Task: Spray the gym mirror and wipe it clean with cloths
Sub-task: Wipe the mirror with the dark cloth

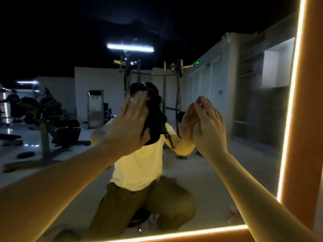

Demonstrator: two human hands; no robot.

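The gym mirror point(244, 105) fills the view, and I kneel close in front of it. My left hand point(129, 123) presses a dark cloth point(154, 119) flat against the glass at the centre, fingers straight. To its right, my right hand point(209, 128) holds nothing, and its straight fingertips touch the mirror and meet their own reflection. No spray bottle shows clearly.
A glowing light strip point(290, 102) edges the mirror on the right and along the bottom. An orange wall point(309, 119) stands beyond it. The glass reflects gym machines point(45, 116), a rack, lockers and a blurred pale object point(233, 213) on the floor.
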